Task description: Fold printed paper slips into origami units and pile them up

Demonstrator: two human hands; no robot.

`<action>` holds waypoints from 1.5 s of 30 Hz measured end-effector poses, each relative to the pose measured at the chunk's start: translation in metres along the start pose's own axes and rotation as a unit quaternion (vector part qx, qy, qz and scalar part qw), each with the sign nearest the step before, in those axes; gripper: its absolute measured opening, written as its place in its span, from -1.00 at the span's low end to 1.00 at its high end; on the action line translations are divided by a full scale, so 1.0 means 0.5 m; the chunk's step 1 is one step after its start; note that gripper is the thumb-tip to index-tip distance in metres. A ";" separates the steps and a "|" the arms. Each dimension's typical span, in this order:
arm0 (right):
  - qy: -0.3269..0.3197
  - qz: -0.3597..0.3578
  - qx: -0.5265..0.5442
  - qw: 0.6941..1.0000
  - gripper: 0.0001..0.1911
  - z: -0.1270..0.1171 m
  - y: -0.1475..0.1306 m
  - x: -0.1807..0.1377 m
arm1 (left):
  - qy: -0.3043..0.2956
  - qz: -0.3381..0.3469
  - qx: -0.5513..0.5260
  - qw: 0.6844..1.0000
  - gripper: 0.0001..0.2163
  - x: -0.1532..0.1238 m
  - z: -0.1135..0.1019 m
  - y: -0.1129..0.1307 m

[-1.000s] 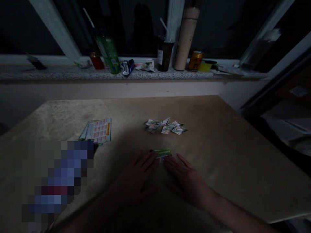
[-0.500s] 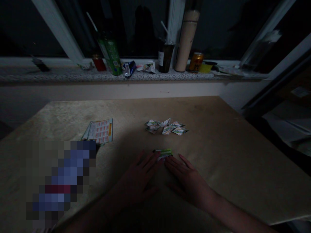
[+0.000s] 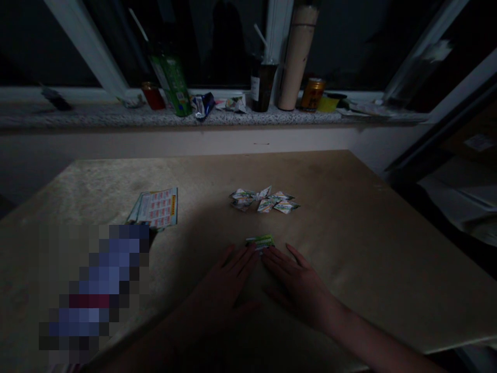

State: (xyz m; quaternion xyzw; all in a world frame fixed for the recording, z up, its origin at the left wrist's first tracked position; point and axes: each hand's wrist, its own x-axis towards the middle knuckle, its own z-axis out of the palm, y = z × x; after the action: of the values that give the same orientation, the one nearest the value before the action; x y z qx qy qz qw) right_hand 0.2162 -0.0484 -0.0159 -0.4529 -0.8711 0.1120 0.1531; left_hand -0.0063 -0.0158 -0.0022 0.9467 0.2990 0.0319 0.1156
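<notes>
My left hand and my right hand lie flat on the wooden tabletop, fingers stretched out and fingertips almost meeting. Just beyond the fingertips sits a small folded piece of green and white paper, which the tips touch or nearly touch at its near edge. Farther back lies a cluster of several small folded paper pieces. The scene is dim and the near part of the table is in shadow.
A printed leaflet stack lies at the left of the table. The stone windowsill behind holds a green bottle, a red can, a dark cup with a straw, a tall beige tube and a gold can.
Both hands have slid slightly back toward me, so more of the green paper piece shows beyond the fingertips. The view shifted a little.
</notes>
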 end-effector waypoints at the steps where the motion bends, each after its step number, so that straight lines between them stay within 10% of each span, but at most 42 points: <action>1: -0.002 0.003 0.000 1.000 -0.43 -0.001 0.000 0.000 | 0.006 0.002 0.003 1.000 -0.31 0.000 0.003 0.001; 14: 0.002 0.000 -0.002 1.000 -0.45 0.003 0.001 0.001 | 0.033 -0.060 0.058 0.996 -0.53 -0.014 0.017 0.015; 45: -0.029 -0.009 -0.029 0.999 -0.41 -0.002 -0.001 0.005 | 0.002 -0.041 0.007 0.999 -0.35 -0.014 0.003 0.018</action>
State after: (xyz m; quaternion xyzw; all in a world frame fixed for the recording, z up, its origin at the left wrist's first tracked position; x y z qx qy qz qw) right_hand 0.2149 -0.0467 -0.0143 -0.4463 -0.8820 0.0984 0.1152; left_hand -0.0070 -0.0274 -0.0016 0.9344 0.3377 0.0267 0.1100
